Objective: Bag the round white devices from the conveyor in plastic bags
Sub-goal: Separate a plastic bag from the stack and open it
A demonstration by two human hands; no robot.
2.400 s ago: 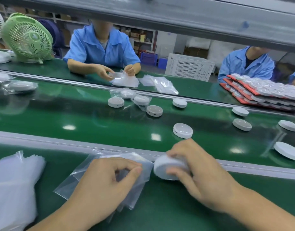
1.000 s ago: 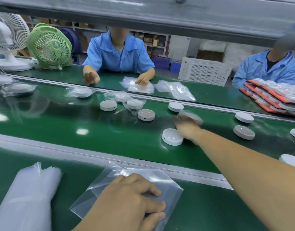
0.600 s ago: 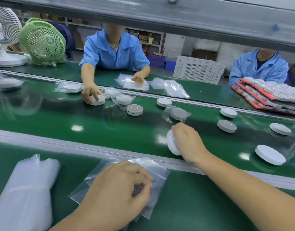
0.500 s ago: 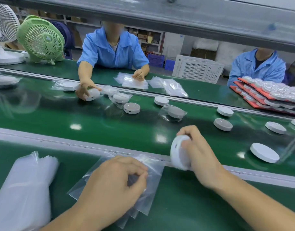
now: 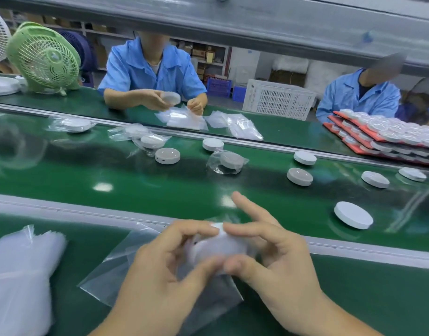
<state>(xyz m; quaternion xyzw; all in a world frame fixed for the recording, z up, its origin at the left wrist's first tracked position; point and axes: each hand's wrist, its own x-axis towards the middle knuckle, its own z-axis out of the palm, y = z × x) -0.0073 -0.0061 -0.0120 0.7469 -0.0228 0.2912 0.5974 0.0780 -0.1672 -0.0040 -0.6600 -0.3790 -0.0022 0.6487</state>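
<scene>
Now round white plastic device sits at 6 o'clock, pinched between left hand and right hand, over clear plastic bag; probably light, rigid, slick, so hold by rim.

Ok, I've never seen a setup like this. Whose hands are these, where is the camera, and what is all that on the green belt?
One view only, from a camera worn on a worker's head, looking down at that person's bare hands. The left hand and right hand both pinch a round white device above a clear plastic bag on the bench; blur hides whether it is already inside a bag. A stack of bags lies at the left. The green conveyor beyond carries more: a bare device at the right, a bagged device mid-belt.
</scene>
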